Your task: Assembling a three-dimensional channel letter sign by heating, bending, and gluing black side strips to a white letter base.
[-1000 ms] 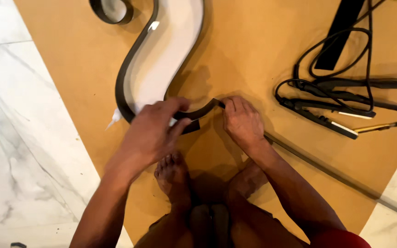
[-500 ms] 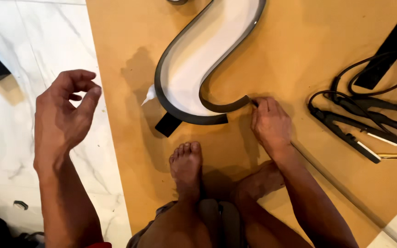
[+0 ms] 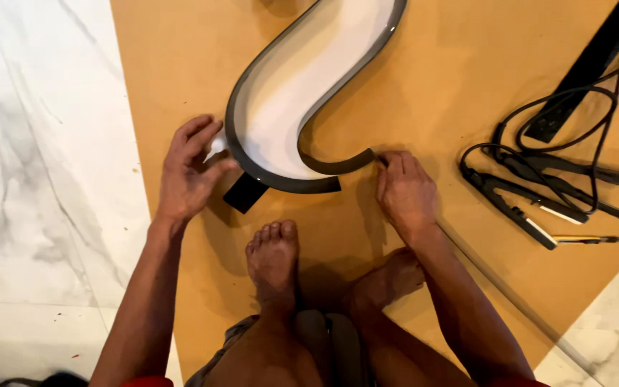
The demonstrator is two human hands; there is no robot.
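The S-shaped letter (image 3: pixel 291 107), white-faced with a dark edge strip (image 3: pixel 281 180), lay on the brown board (image 3: pixel 431 93) on the marble floor (image 3: pixel 37 179). The left hand (image 3: pixel 188 172) curled against the outer curve, fingers bent onto the strip; pressing unevenly there could spring the strip off the face. The right hand (image 3: pixel 404 190) lay flat, fingertips pinning the strip's free end, though whether they pinched it I couldn't tell. A slip would probably let that end snap back. Black cables (image 3: pixel 560 150) sat well apart, rightward.
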